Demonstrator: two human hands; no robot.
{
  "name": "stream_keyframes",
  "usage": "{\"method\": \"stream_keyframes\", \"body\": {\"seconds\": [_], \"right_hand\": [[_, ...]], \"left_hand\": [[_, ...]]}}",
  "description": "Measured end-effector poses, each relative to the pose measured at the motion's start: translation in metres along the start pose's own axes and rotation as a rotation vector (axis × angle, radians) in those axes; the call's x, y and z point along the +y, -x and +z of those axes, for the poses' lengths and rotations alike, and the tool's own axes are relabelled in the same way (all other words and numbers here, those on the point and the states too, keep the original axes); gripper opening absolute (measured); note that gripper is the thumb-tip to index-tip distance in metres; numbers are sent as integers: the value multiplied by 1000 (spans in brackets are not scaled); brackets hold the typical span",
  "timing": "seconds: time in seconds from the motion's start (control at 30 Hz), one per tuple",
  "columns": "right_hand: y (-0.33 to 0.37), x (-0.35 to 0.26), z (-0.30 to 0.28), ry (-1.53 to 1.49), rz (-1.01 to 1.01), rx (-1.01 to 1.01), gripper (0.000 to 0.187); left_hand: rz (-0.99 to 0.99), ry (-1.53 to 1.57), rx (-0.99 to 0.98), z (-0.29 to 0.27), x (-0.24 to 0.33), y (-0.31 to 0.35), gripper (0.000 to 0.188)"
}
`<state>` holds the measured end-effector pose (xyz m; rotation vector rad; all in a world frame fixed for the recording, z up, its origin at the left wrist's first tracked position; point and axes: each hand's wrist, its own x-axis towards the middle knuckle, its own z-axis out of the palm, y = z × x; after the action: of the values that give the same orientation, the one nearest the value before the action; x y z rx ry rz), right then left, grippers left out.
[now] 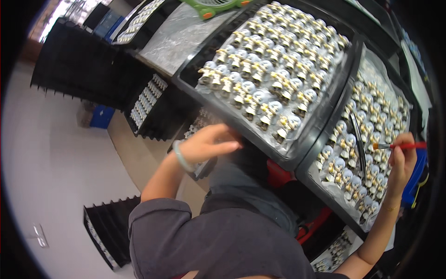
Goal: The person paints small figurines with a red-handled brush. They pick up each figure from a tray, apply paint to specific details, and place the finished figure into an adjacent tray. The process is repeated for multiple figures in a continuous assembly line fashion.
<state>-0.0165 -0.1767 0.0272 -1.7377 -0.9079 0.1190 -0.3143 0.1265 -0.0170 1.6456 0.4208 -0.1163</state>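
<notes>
My right hand (402, 160) pinches a small paintbrush (410, 145) with a red handle, its tan bristles pointing left over the right tray. Under it, several small figurines (346, 144) with pale blue-grey hair, white clothes and gold trim stand in the black right tray (304, 169). Black tweezers (358, 139) lie across those figurines. My left hand (211, 143) is beside the near-left rim of the larger black tray (218, 106), thumb stretched out and apart from the fingers, nothing visible in it. Rows of similar figurines (258, 69) fill that tray on a plastic liner.
Stacked black trays (79, 65) and another tray of figurines (148, 102) stand at the left. A black crate (111, 228) sits on the floor lower left. A green fan (211, 7) stands on the grey table (181, 39). A blue object (415, 179) lies by my right hand.
</notes>
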Motion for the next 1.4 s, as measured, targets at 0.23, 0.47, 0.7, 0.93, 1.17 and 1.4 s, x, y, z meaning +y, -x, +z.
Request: {"method": "stream_keyframes", "body": {"seconds": [0.23, 0.47, 0.7, 0.93, 1.17, 1.4], "right_hand": [[-5, -14, 9, 212, -162, 50, 19], [-63, -28, 80, 506, -103, -257, 23], [-126, -14, 203, 797, -384, -323, 45], [-128, -13, 262, 420, -152, -628, 29], [-148, -69, 400, 490, -449, -904, 35], [-43, -13, 567, 467, -318, -1157, 27]], "left_hand": [[376, 783, 341, 37, -26, -24, 20], [212, 649, 687, -40, -33, 25, 32], [213, 814, 841, -108, -83, 125, 30], [62, 734, 993, -93, -108, 211, 35], [23, 1033, 1522, -36, -189, 232, 38], [-194, 946, 1909, 55, -255, 296, 42]]}}
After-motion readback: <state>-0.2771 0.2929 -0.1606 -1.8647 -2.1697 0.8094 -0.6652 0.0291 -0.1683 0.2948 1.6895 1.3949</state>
